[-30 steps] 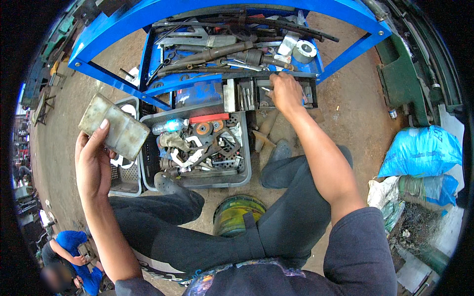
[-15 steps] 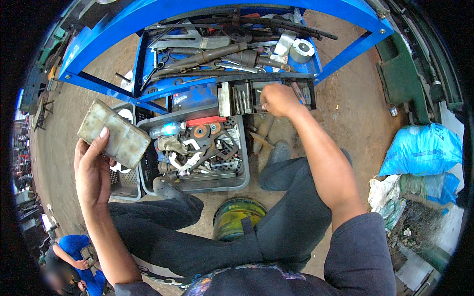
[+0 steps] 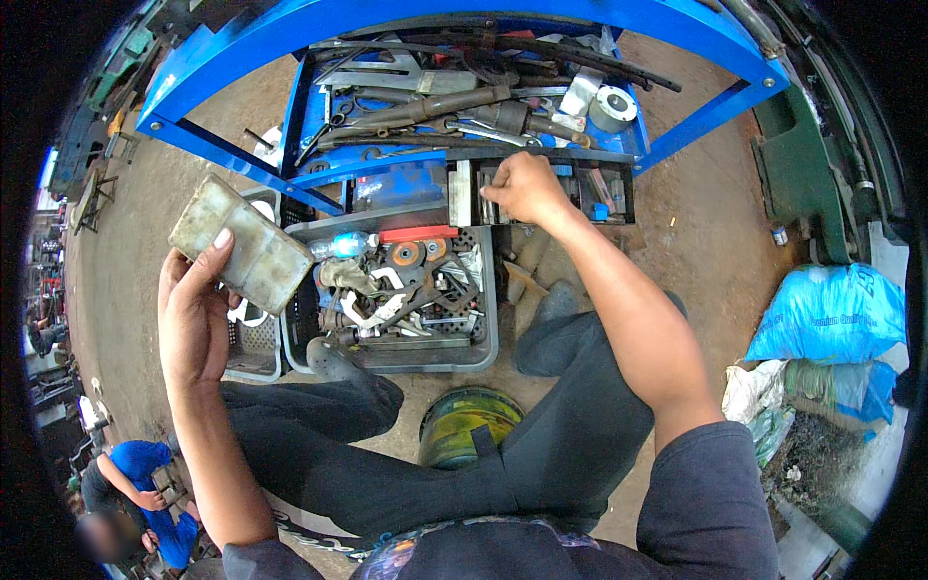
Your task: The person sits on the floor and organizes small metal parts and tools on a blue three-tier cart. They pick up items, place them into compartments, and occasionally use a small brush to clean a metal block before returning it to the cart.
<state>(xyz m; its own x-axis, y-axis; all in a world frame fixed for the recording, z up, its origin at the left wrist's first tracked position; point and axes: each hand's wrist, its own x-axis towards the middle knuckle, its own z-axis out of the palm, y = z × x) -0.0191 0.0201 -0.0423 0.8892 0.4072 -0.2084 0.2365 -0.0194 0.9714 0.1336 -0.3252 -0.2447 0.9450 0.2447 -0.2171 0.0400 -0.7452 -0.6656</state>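
Observation:
My left hand (image 3: 198,309) grips a grimy, yellowish-grey plastic case (image 3: 242,246), thumb across its face, held up left of the crates. Its lid looks closed, and the contents cannot be seen. My right hand (image 3: 530,188) reaches into a shallow dark drawer (image 3: 623,220) under the blue bench. Its fingers are bent together over narrow metal pieces in the drawer's middle; whatever they pinch is hidden. Beside those fingers stands a pale flat bar (image 3: 460,193). Small items, including a blue piece (image 3: 601,211), lie in the drawer's right part.
A blue shelf (image 3: 307,116) above the drawer holds wrenches, shafts and a white round part (image 3: 613,108). Below, a grey crate (image 3: 491,333) contains discs and clamps. A yellow-green bucket (image 3: 471,425) stands between my legs. Blue sacks (image 3: 831,314) lie right; another person (image 3: 135,493) sits lower left.
My right hand has shifted left along the drawer, uncovering the blue piece at its right. My left hand still holds the case. The whole view has shifted slightly.

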